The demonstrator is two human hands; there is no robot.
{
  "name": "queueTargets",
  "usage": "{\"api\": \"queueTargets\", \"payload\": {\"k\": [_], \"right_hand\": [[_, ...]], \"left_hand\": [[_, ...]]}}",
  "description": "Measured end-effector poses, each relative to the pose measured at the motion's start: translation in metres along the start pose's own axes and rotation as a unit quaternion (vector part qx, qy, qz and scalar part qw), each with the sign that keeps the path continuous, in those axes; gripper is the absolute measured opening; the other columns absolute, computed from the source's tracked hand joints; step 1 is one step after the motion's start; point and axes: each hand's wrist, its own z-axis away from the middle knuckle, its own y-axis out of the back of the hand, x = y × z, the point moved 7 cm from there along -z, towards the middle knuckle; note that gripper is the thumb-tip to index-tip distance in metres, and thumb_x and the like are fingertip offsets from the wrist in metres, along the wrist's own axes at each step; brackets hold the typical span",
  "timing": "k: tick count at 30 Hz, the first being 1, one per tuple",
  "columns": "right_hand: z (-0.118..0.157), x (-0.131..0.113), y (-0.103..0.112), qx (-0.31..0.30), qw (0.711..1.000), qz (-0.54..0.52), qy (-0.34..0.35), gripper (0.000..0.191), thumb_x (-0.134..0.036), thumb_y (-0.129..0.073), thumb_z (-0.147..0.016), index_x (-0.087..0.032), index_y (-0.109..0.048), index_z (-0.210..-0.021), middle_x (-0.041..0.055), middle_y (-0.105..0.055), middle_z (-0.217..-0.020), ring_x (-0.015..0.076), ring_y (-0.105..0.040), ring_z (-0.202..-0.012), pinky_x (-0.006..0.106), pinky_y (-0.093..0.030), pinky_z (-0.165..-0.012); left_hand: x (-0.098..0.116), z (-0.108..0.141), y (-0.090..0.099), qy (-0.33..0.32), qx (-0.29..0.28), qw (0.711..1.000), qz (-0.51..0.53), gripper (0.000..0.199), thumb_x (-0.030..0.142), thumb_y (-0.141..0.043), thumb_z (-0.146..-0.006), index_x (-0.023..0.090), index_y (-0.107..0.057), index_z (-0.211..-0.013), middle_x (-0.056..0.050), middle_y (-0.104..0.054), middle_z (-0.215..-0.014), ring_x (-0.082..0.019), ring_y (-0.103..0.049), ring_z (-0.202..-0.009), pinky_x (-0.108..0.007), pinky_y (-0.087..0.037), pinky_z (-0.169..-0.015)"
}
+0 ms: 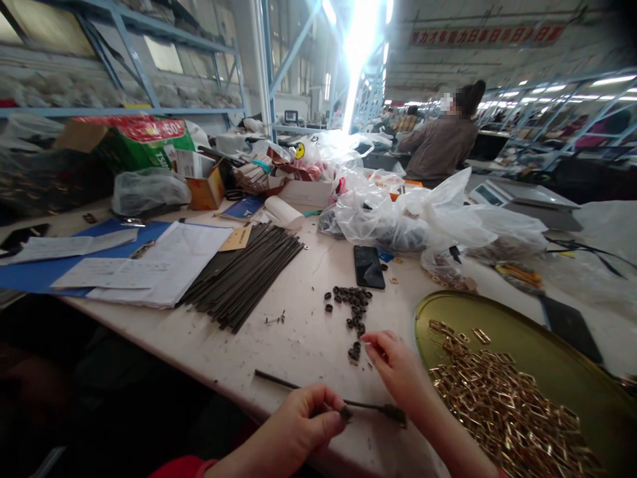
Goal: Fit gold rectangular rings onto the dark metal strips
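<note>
My left hand (311,418) is closed near the table's front edge, pinching a small dark piece (345,413) between thumb and forefinger. A thin dark strip (276,380) runs behind its fingers, and its right end lies by a dark clump (393,414) under my right wrist. My right hand (391,358) has its fingers drawn together beside the scattered small dark rings (355,309); whether anything is between its fingertips is too small to tell. A bundle of dark strips (249,275) lies to the left.
A round gold tray (425,309) with gold buckles (502,398) stands at the right. Beyond the rings are a phone (369,267) and plastic bags (378,212). Papers (149,265) cover the left side. A person (440,146) sits farther back.
</note>
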Motion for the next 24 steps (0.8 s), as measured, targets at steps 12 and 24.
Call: {"api": "queueTargets", "payload": {"k": [12, 24], "right_hand": [[-0.022, 0.000, -0.006, 0.011, 0.997, 0.060, 0.056, 0.011, -0.012, -0.050, -0.072, -0.020, -0.057, -0.072, 0.0050, -0.057, -0.078, 0.0212, -0.055, -0.074, 0.033, -0.040, -0.069], [0.048, -0.030, -0.003, 0.060, 0.947, -0.314, -0.035, 0.041, -0.056, -0.052, -0.073, -0.017, -0.060, -0.082, -0.0047, -0.047, -0.050, 0.0127, -0.046, -0.048, 0.025, -0.039, -0.047]], "left_hand": [[0.000, -0.008, 0.008, -0.031, 0.077, 0.993, -0.090, 0.034, 0.046, -0.061, -0.062, 0.015, -0.050, -0.070, 0.010, -0.037, -0.045, -0.004, -0.026, -0.038, -0.019, -0.020, -0.039], [0.052, 0.009, -0.007, -0.127, 0.127, 0.942, -0.283, 0.026, 0.039, -0.053, -0.072, 0.013, -0.058, -0.072, 0.005, -0.042, -0.056, -0.008, -0.036, -0.053, -0.020, -0.026, -0.049]]}}
